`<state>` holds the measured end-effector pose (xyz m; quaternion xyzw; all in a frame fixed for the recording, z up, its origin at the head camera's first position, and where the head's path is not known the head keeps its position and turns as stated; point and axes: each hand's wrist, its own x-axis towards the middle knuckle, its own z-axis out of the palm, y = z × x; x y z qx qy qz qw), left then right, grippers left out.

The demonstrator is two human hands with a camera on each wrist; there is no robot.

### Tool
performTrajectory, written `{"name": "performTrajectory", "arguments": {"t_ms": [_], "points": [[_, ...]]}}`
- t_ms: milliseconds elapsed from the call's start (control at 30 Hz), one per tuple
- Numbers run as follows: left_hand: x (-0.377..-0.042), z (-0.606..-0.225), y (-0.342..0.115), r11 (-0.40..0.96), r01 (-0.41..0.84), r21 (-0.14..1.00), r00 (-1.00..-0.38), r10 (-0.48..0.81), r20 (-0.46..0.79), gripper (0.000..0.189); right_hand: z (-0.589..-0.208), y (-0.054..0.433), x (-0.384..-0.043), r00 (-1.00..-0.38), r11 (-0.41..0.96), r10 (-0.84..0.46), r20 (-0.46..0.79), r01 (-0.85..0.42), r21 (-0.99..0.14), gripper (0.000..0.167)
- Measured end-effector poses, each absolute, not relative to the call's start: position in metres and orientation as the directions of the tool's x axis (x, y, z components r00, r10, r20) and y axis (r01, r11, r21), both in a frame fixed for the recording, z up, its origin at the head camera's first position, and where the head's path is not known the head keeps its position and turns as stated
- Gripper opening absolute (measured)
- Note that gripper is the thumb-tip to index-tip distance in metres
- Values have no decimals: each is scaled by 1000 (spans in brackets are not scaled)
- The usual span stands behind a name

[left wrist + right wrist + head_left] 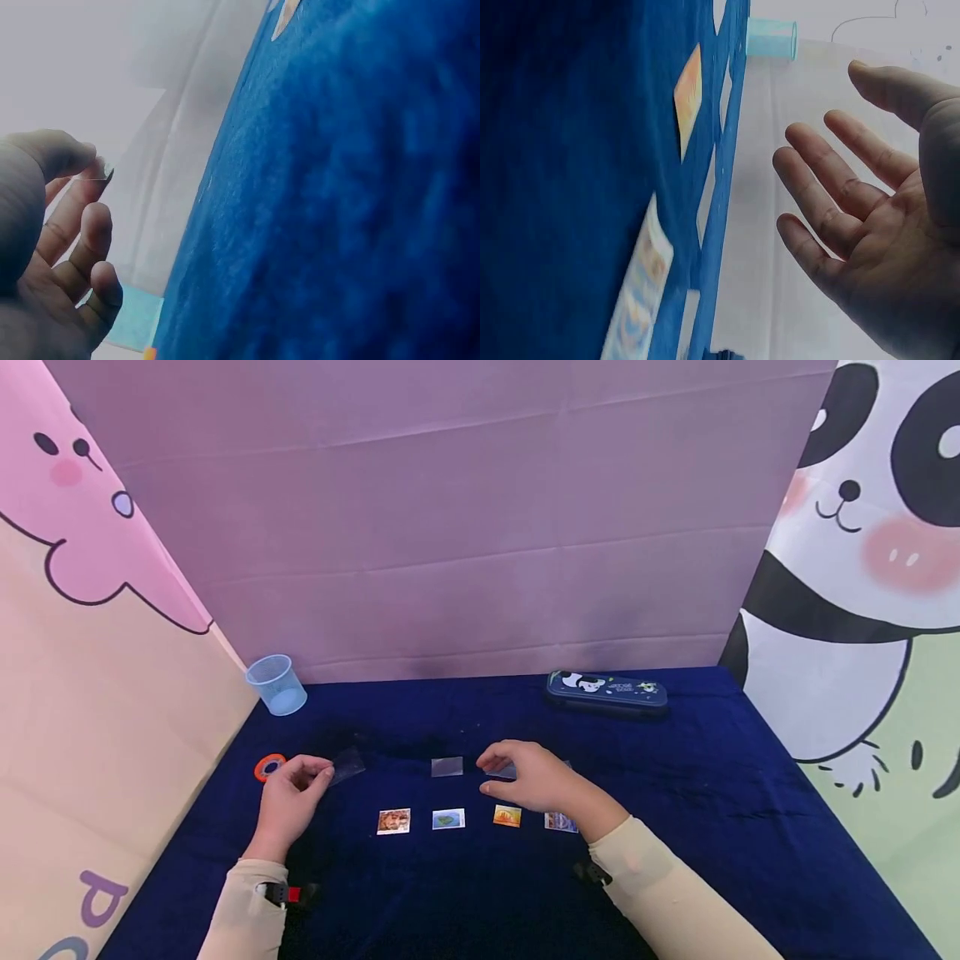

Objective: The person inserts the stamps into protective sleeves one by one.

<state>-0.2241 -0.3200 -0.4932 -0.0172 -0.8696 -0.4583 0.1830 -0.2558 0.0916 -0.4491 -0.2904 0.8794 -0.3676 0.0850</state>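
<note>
My left hand [288,797] pinches a small clear plastic sleeve [347,766] between thumb and forefinger, just above the cloth. In the left wrist view its other fingers [96,232] curve loosely. Over the table's middle, my right hand [536,777] is held with its fingers spread and nothing in them, as the right wrist view shows. Another clear sleeve [447,767] lies to its left, and a further sleeve [504,772] is partly hidden behind it. Nearer me is a row of small stamp-like pictures: a brown one [393,822], a green-blue one [448,818], an orange one [507,816] and a bluish one [561,822].
An orange tape roll [262,768] lies beside the left hand. At the back left stands a light blue cup [277,685]. A dark blue panda pencil case [607,692] lies at the back right. Dark blue cloth [450,893] covers the table, with fabric walls around it.
</note>
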Motion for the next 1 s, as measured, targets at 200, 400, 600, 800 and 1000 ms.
{"name": "performTrajectory", "arguments": {"t_ms": [200,400,600,800,1000], "points": [[-226,-500,-320,541,221,812,-916,-171,363,12,-451,77,-251,-808,558,-584,72,-465,-688,30],[-223,-501,-325,527,219,821,-912,-188,364,15,-450,59,-244,-799,571,-598,64,-480,-666,29],[-223,-502,-327,519,213,828,-901,-224,372,20,-449,38,-241,-785,577,-614,76,-512,-636,29],[-224,-505,-330,512,216,831,-872,-282,401,15,-453,21,-243,-773,586,-631,60,-526,-616,27],[-225,-503,-332,478,238,845,-837,-341,428,16,-456,8,-244,-764,592,-643,55,-542,-597,25]]}}
